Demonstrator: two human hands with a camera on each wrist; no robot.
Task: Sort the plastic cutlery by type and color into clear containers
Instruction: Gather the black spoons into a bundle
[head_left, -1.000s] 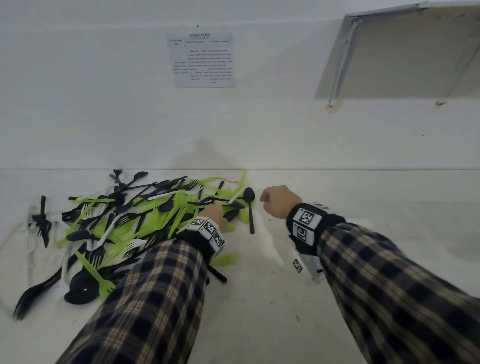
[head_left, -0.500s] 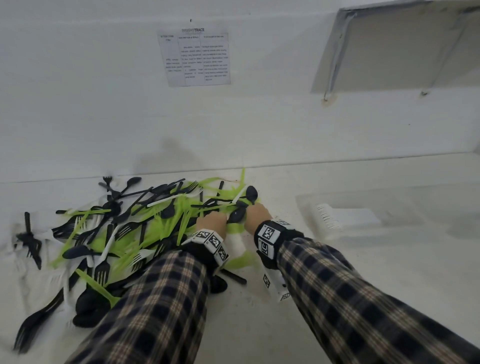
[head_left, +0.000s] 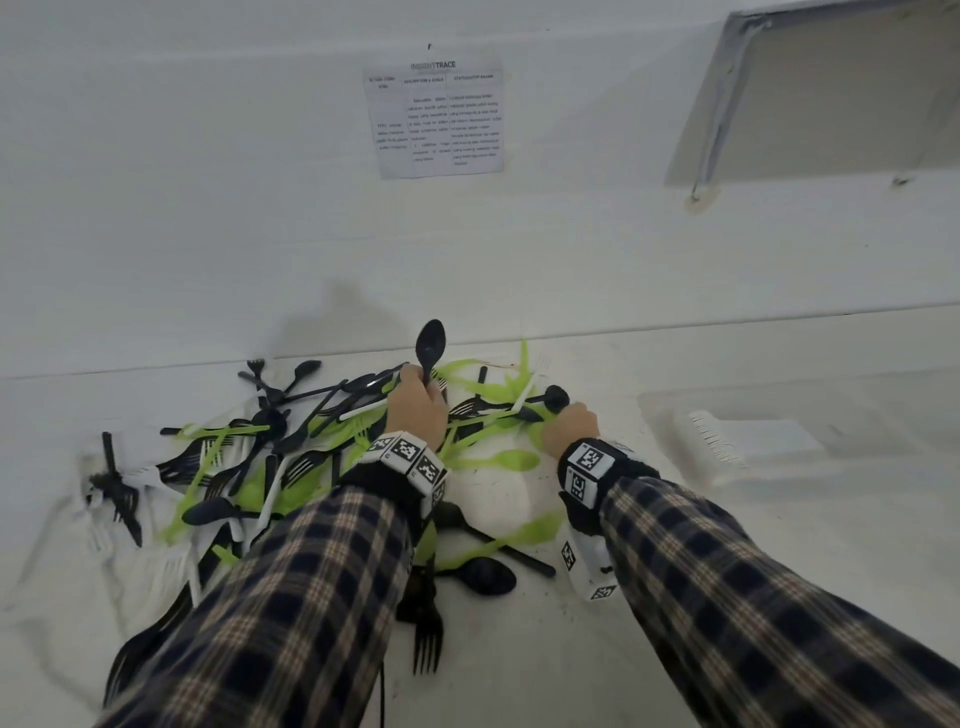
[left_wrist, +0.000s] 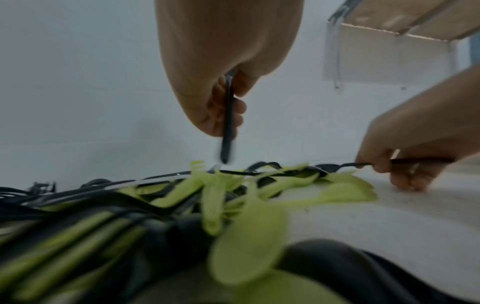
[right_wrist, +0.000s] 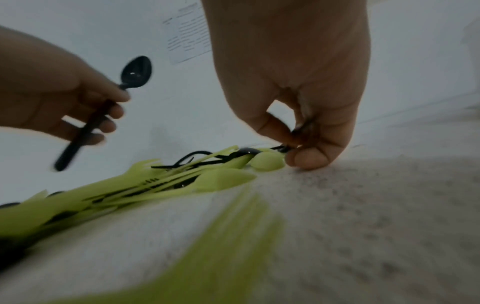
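A heap of black, lime-green and white plastic cutlery (head_left: 260, 457) lies on the white table. My left hand (head_left: 418, 387) grips a black spoon (head_left: 430, 340) by its handle and holds it upright above the heap, bowl up. The wrist views show the same spoon (right_wrist: 136, 72), with its handle (left_wrist: 228, 123) running through my curled fingers. My right hand (head_left: 566, 418) is down at the heap's right edge. It pinches the handle of a second black spoon (left_wrist: 330, 167), which lies among green pieces (right_wrist: 267, 163). A clear container (head_left: 779, 410) holding white forks (head_left: 709, 441) stands to the right.
A printed sheet (head_left: 434, 117) is stuck to the white wall behind the table. A cabinet corner (head_left: 831, 104) hangs at the upper right. Loose black forks (head_left: 427, 631) and spoons (head_left: 480, 574) lie near my forearms. White forks (head_left: 135, 475) sit at the heap's left.
My left hand has lifted a black spoon out of the heap and holds it upright. My right hand has shifted right along the heap's edge and pinches another black spoon.
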